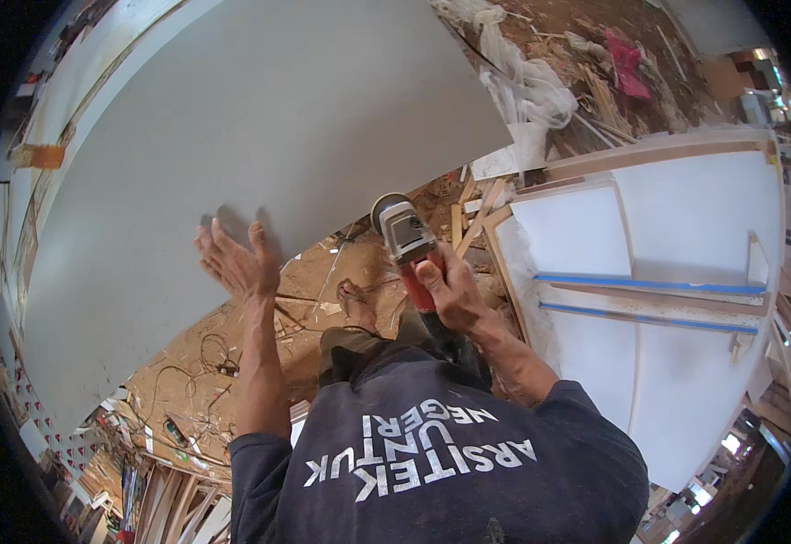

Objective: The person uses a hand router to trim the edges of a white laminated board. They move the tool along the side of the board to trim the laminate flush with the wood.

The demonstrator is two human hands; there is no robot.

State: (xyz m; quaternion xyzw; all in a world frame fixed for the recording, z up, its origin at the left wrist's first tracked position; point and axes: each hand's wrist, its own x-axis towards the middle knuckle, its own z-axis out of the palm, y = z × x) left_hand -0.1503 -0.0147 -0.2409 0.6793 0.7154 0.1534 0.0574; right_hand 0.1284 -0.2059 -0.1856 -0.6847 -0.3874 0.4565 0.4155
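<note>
A large flat grey panel (pixel 259 118) fills the upper left, its near edge running slantwise in front of me. My left hand (pixel 238 258) rests at that edge with fingers spread over the panel's face. In my right hand (pixel 452 288) is a red and silver angle grinder (pixel 413 245), gripped round its red body. The grinder's round disc (pixel 388 207) sits at the panel's edge, to the right of my left hand; whether it touches the edge I cannot tell.
White panels with wooden frames and blue strips (pixel 649 285) stand at the right. Wood scraps and crumpled clear plastic sheeting (pixel 536 86) lie at the upper right, near a pink bag (pixel 627 65). Cables (pixel 191 372) and offcuts litter the brown floor. Wood strips (pixel 173 503) are stacked at lower left.
</note>
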